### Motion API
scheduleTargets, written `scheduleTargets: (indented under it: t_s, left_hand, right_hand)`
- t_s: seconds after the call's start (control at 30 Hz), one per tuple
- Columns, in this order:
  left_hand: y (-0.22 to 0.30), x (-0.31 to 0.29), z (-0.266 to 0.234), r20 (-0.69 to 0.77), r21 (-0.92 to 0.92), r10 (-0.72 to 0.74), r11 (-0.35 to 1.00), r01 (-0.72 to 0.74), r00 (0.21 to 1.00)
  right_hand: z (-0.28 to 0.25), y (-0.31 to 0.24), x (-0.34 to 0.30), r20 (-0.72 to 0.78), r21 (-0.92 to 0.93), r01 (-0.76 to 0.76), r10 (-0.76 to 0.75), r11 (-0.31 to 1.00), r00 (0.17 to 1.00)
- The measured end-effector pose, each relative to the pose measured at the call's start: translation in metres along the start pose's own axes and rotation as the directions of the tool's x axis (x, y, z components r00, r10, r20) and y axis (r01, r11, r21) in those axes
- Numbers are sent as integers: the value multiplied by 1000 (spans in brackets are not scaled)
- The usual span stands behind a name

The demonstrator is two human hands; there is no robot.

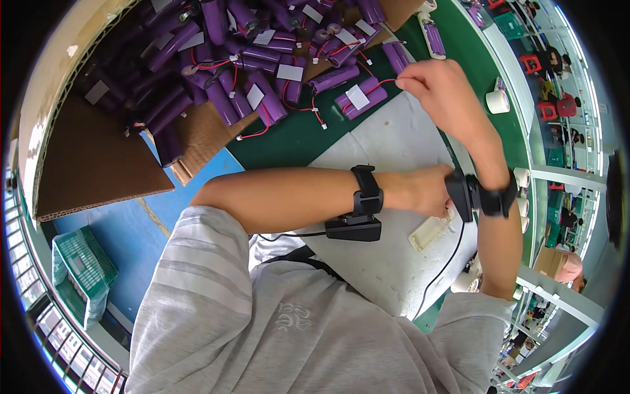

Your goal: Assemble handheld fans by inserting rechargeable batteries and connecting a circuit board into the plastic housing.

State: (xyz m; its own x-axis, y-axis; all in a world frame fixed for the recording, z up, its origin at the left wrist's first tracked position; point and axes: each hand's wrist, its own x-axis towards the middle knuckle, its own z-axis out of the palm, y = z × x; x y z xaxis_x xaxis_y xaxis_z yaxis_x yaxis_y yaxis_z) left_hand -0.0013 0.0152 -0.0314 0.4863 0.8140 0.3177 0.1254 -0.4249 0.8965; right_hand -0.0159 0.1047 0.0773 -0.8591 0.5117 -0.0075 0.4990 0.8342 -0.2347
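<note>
Right hand (447, 98): grip pinched on red wire (387, 81). Left hand (426, 189): at cream casing (428, 233), closure indeterminable. White sheet (384, 272) lies bare left of casing.

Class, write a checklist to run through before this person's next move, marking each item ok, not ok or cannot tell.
1. Right hand pinching the red wire: ok.
2. Wire's gripped end undamaged: cannot tell; hidden in that hand.
3. Left hand beside the cream plastic case: ok.
4. Left hand's grip on the case firm: cannot tell.
5. White pad free of cables: not ok; a black cable crosses it.
</note>
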Motion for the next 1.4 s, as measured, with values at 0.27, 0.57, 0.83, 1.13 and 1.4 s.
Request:
scheduleTargets:
  t_s: [0.27,0.57,0.83,1.13,1.4]
  left_hand:
    - [11,7,-11,204,160,4,986,-38,979]
    - [16,-2,-11,164,-32,-46,998,52,985]
    - [23,-4,-17,306,-148,-172,963,226,936]
    - [30,5,-35,467,-295,-381,783,547,798]
    - [27,1,-30,467,-287,-320,827,484,824]
  right_hand:
    - [-86,-8,-152,-345,467,-211,396,859,851]
    - [16,12,-268,-145,957,286,785,-42,602]
    - [68,-18,-259,-203,893,-282,873,351,443]
    - [77,-20,-252,-454,591,-340,650,732,610]
    - [77,-27,-244,-434,488,-421,631,765,643]
